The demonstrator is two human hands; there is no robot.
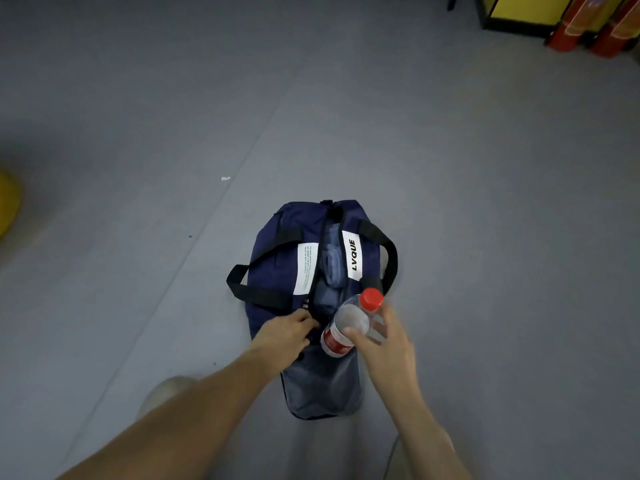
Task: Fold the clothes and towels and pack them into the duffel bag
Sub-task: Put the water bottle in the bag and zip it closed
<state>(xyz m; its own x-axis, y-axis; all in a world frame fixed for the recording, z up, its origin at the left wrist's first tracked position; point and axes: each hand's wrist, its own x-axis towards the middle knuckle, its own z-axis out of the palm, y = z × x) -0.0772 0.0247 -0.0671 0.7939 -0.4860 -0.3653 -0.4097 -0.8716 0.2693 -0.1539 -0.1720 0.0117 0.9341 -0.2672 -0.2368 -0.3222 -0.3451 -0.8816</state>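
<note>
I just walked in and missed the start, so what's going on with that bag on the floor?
A person is bent over a navy duffel bag on the grey floor. Their left hand grips the near end of its open top, where folded blue clothes show inside. Their right hand holds a red-capped water bottle just above that opening.

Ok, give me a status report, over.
Left hand grips the duffel bag at its opening. Right hand holds a bottle over it. Clothes inside. Nothing in the way.
</note>
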